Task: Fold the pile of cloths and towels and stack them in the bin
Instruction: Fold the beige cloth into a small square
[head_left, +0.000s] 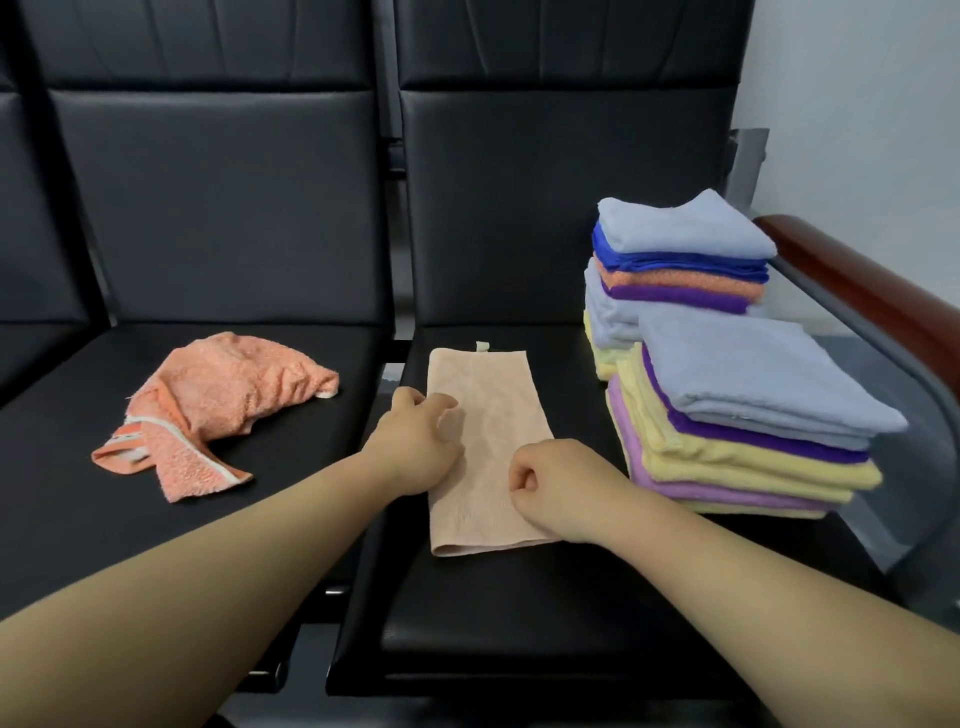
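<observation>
A beige cloth (488, 415), folded into a long strip, lies flat on the right black seat (519, 623). My left hand (421, 441) rests on its left edge with curled fingers gripping the fabric. My right hand (556, 488) is curled like a fist on the strip's right edge near its lower end, pinching the cloth. A crumpled orange towel (218, 405) lies unfolded on the left seat (78, 519). No bin is in view.
Two stacks of folded towels stand on the right seat's right side: a near stack (753, 415) with a light blue towel on top and a taller far stack (680, 249). A brown armrest (872, 296) runs along the right. Seat backs rise behind.
</observation>
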